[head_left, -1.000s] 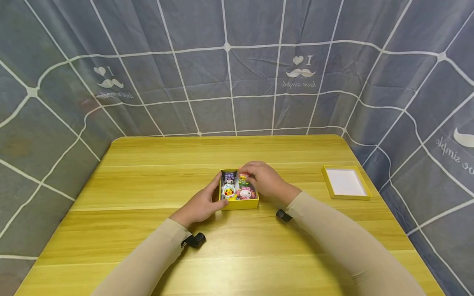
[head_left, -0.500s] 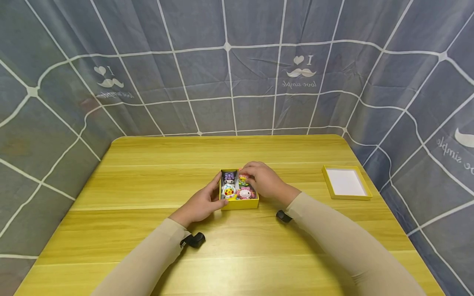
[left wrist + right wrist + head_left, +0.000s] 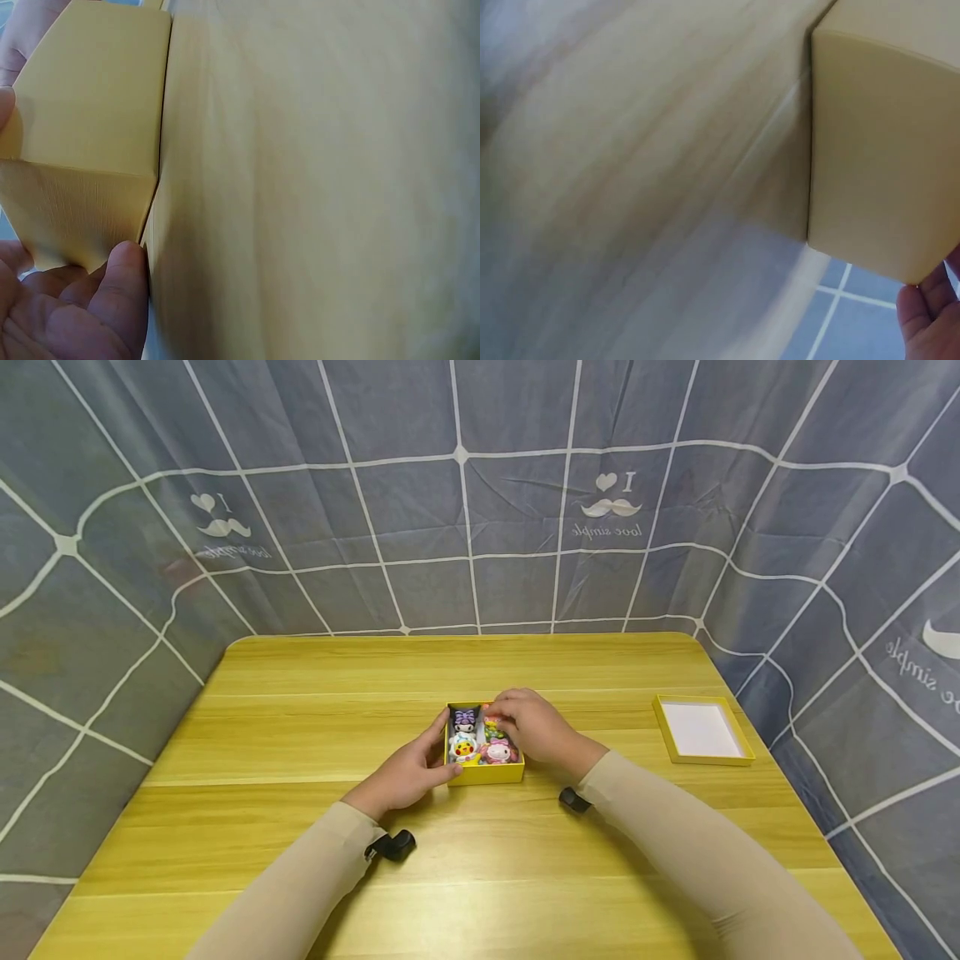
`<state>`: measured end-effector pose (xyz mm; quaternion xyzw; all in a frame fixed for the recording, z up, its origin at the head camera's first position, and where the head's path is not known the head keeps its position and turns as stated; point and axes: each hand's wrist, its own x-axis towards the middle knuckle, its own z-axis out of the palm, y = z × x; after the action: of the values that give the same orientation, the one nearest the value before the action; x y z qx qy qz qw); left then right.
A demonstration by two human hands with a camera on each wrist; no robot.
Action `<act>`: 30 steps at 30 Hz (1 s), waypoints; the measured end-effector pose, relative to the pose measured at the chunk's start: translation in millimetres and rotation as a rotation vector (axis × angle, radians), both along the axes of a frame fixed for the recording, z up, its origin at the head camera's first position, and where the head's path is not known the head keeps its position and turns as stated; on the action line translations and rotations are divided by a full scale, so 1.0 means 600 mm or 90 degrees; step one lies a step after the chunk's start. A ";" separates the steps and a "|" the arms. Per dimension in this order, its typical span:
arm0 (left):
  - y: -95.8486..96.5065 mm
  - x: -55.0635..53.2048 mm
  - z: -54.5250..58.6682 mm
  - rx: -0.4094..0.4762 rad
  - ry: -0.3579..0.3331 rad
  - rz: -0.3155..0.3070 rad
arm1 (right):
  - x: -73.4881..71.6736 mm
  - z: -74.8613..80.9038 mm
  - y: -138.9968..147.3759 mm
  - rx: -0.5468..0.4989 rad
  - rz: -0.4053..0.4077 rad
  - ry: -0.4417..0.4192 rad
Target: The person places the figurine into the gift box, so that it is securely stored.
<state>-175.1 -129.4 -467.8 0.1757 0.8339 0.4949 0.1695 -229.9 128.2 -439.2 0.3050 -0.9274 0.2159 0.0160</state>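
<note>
The open yellow cardboard box (image 3: 491,775) sits on the yellow wood-grain table (image 3: 450,885), right in front of the person. The left hand (image 3: 401,777) grips it at its near left corner, thumb against the near edge and fingers along the left wall. Over at the far right corner, the right hand (image 3: 536,725) reaches in with bent fingers and pinches a small pink, yellow and green figurine (image 3: 492,727), which it partly covers from me.

Three more toys share the box: a black and purple figurine with a bow (image 3: 465,722) at far left, a white and yellow figurine with red cheeks (image 3: 465,749) at near left, and a pink and white figurine with a bow (image 3: 498,752) at near right.

Well apart, towards the table's right edge, a shallow yellow lid (image 3: 701,730) lies with its white inside up. A grey curtain with white grid lines (image 3: 420,510) hangs behind.
</note>
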 end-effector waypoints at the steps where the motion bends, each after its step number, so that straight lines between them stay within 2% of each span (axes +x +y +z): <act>1: 0.000 0.000 0.001 -0.002 -0.001 0.000 | 0.000 0.000 0.000 0.003 0.001 0.003; 8: -0.001 0.000 0.005 -0.004 -0.021 0.005 | -0.001 0.002 0.002 0.027 0.011 0.020; 16: -0.001 0.002 0.006 -0.002 -0.024 0.000 | 0.001 0.010 0.008 0.033 0.021 0.035; 24: -0.001 0.002 0.007 -0.004 -0.024 0.000 | 0.000 0.002 0.008 0.037 0.021 0.065; 30: 0.000 0.003 0.008 -0.005 -0.022 -0.004 | 0.006 0.000 0.008 0.036 -0.015 0.067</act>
<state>-173.5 -129.3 -463.1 0.1689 0.8324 0.4941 0.1859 -226.2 132.7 -439.1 0.3056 -0.9345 0.1728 0.0586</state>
